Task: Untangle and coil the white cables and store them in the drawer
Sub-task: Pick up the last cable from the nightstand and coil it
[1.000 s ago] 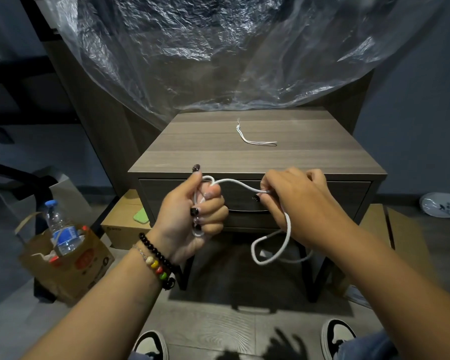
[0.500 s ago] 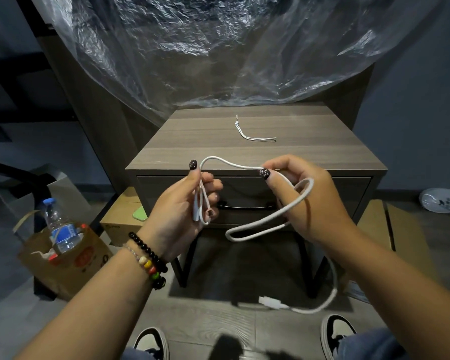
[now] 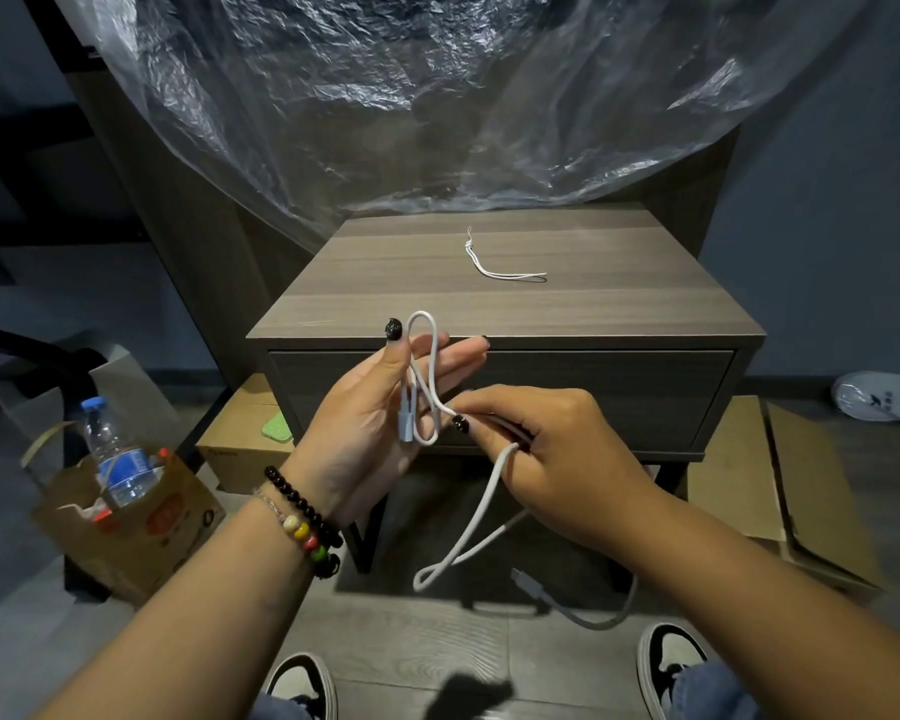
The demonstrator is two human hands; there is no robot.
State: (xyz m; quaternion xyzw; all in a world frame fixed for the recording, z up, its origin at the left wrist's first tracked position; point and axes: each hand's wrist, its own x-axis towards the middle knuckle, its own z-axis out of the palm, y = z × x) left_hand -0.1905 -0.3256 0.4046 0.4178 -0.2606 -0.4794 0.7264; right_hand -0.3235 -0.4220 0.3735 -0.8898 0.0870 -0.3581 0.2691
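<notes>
Crinkled clear plastic sheet (image 3: 385, 96) drapes behind a wood-grain nightstand (image 3: 505, 304) — drawer (image 3: 505, 397) closed. Left hand (image 3: 385, 423), fingers straight, carries loops of smooth white cable (image 3: 427, 376); right hand (image 3: 546, 459) pinches the strand just beside it — the tail hangs toward the floor. A thin white cord (image 3: 505, 267) lies far on top.

The right hand (image 3: 557, 459) has dropped below the now-flattened left hand (image 3: 385, 407), drawing the white cable (image 3: 481, 506) down.

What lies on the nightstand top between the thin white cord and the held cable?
Bare wood of the nightstand top between the thin cord and the held cable, seen in head view.
</notes>
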